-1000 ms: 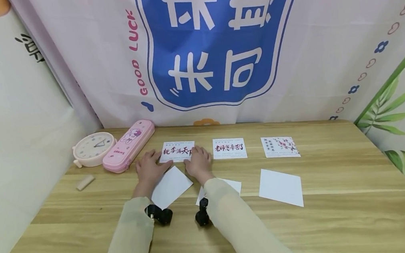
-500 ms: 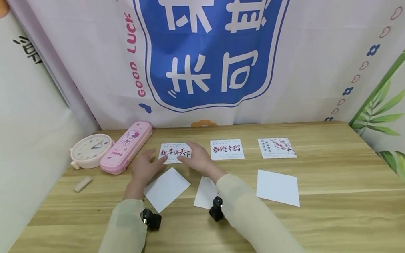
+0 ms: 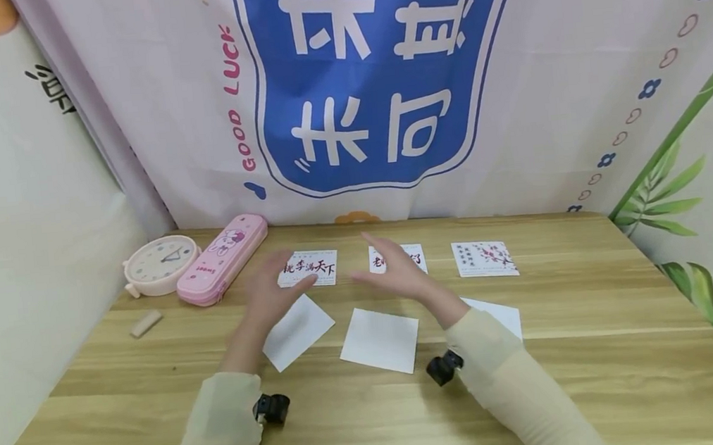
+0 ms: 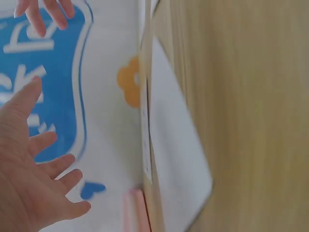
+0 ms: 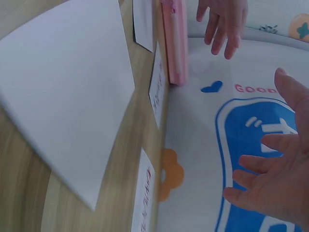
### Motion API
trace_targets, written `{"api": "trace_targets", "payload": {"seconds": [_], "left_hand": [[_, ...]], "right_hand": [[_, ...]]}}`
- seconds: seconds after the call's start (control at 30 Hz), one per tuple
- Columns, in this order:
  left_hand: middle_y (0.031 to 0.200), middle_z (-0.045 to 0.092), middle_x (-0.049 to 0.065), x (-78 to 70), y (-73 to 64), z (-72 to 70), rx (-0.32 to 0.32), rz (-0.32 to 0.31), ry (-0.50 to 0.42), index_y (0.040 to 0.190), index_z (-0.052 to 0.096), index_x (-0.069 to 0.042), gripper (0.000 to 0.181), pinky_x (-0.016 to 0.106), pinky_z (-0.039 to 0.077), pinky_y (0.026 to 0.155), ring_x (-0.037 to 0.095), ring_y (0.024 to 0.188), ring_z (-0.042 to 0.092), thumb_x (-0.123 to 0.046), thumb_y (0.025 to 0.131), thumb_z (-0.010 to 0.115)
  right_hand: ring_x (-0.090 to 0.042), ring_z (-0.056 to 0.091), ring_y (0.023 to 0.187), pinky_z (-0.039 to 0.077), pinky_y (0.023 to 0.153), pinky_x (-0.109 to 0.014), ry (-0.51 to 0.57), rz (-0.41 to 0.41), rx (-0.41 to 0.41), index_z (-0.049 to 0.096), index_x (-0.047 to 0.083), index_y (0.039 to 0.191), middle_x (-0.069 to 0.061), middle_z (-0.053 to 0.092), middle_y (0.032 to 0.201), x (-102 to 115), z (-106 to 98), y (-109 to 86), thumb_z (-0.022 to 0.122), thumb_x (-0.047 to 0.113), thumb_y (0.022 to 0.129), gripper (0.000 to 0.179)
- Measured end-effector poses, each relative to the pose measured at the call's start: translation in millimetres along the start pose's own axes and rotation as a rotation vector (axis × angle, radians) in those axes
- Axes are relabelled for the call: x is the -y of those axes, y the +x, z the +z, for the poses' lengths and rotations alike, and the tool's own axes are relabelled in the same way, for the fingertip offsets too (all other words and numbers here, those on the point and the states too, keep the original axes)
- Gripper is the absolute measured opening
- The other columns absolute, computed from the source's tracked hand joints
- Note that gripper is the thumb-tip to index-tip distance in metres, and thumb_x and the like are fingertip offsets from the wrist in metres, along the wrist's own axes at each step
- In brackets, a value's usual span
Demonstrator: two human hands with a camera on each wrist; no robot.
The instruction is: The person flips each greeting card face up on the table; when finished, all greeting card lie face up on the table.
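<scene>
Both hands hover over the table with nothing in them. My left hand (image 3: 271, 286) is at the left edge of a card (image 3: 317, 267) with red and black lettering, fingers spread in the left wrist view. My right hand (image 3: 399, 268) partly covers a second lettered card (image 3: 415, 251); the right wrist view shows its fingers apart. A third card (image 3: 485, 258) with a blossom print lies to the right. Nearer the front lie a tilted blank white card (image 3: 299, 332), a middle blank card (image 3: 381, 340) and a right blank card (image 3: 500, 316), the last partly behind the right forearm.
A round clock (image 3: 161, 266) and a pink pencil case (image 3: 222, 260) sit at the back left of the wooden table (image 3: 349, 428). Before them lies a small beige block (image 3: 146, 323). A printed cloth (image 3: 198, 158) hangs behind the table.
Both hands have left the left lettered card, which lies flat. My right hand has moved right toward the middle lettered card, uncovering the middle blank card. The left hand has shifted only slightly.
</scene>
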State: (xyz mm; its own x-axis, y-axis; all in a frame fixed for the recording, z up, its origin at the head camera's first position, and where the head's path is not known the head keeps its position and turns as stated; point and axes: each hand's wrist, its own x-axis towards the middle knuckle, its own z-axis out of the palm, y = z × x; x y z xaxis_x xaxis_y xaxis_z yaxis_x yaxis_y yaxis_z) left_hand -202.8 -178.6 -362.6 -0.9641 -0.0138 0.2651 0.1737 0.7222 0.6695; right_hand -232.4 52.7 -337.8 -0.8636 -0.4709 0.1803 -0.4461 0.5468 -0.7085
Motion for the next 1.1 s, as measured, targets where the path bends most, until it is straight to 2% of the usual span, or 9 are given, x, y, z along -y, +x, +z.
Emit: {"api": "trace_targets", "payload": {"seconds": [0.17,0.33,0.47,0.53,0.73,0.87,1.0,1.1], "left_hand": [[0.134,0.03,0.018,-21.8,-10.4,8.8,-0.004,0.021,-0.049,0.128,0.04,-0.007,0.068,0.051,0.014,0.097,0.034,0.122,0.024,-0.04,0.074,0.064],[0.133,0.031,0.017,-38.2,-17.9,14.5,-0.031,0.078,-0.097,0.127,0.042,-0.006,0.067,0.051,0.017,0.096,0.034,0.121,0.026,-0.036,0.073,0.067],[0.134,0.031,0.015,-52.7,-20.8,23.8,-0.01,0.12,-0.115,0.127,0.042,-0.008,0.067,0.052,0.017,0.096,0.032,0.121,0.026,-0.038,0.072,0.067],[0.134,0.032,0.013,-60.6,-21.8,30.5,0.0,0.134,-0.157,0.127,0.043,-0.008,0.067,0.052,0.018,0.095,0.031,0.121,0.026,-0.038,0.072,0.067],[0.134,0.033,0.01,-86.7,-23.4,59.8,0.052,0.097,-0.304,0.127,0.044,-0.013,0.067,0.05,0.02,0.095,0.028,0.121,0.027,-0.035,0.07,0.07],[0.135,0.032,0.008,-100.5,-24.3,84.2,0.116,0.066,-0.355,0.127,0.045,-0.016,0.067,0.051,0.021,0.094,0.027,0.122,0.026,-0.038,0.069,0.07],[0.134,0.032,0.007,-105.9,-24.8,107.1,0.152,0.06,-0.367,0.126,0.045,-0.016,0.066,0.051,0.02,0.095,0.028,0.122,0.025,-0.039,0.069,0.069],[0.134,0.033,0.01,-107.1,-25.7,123.7,0.182,0.067,-0.34,0.126,0.046,-0.015,0.065,0.052,0.019,0.094,0.031,0.121,0.026,-0.039,0.069,0.069]], "right_hand": [[-0.027,0.023,0.123,0.02,0.098,-0.044,0.015,-0.022,-0.065,0.029,0.01,0.134,-0.013,0.028,0.136,-15.7,-23.5,-26.9,0.063,0.036,0.076,0.073],[-0.03,0.022,0.124,0.019,0.096,-0.049,0.033,-0.014,-0.121,0.03,0.012,0.134,-0.013,0.027,0.136,-27.3,-46.3,-54.4,0.063,0.036,0.076,0.071],[-0.03,0.019,0.124,0.019,0.095,-0.052,0.039,0.013,-0.138,0.028,0.014,0.135,-0.011,0.025,0.138,-38.6,-63.2,-75.7,0.063,0.033,0.078,0.07],[-0.029,0.019,0.125,0.02,0.095,-0.052,0.04,0.03,-0.138,0.027,0.016,0.136,-0.01,0.024,0.138,-44.8,-70.1,-86.0,0.063,0.032,0.078,0.069],[-0.031,0.016,0.125,0.018,0.094,-0.056,0.052,0.096,-0.148,0.026,0.019,0.136,-0.01,0.02,0.139,-67.1,-84.2,-116.7,0.061,0.032,0.079,0.069],[-0.035,0.017,0.124,0.019,0.092,-0.058,0.027,0.111,-0.162,0.025,0.017,0.136,-0.014,0.021,0.139,-80.6,-88.9,-132.7,0.061,0.03,0.08,0.068],[-0.037,0.019,0.123,0.019,0.092,-0.057,0.008,0.138,-0.17,0.026,0.01,0.136,-0.018,0.023,0.137,-90.0,-91.8,-144.6,0.062,0.026,0.079,0.068],[-0.039,0.018,0.122,0.018,0.092,-0.057,0.015,0.173,-0.168,0.027,0.006,0.135,-0.02,0.022,0.137,-96.8,-93.7,-152.1,0.062,0.024,0.08,0.067]]}}
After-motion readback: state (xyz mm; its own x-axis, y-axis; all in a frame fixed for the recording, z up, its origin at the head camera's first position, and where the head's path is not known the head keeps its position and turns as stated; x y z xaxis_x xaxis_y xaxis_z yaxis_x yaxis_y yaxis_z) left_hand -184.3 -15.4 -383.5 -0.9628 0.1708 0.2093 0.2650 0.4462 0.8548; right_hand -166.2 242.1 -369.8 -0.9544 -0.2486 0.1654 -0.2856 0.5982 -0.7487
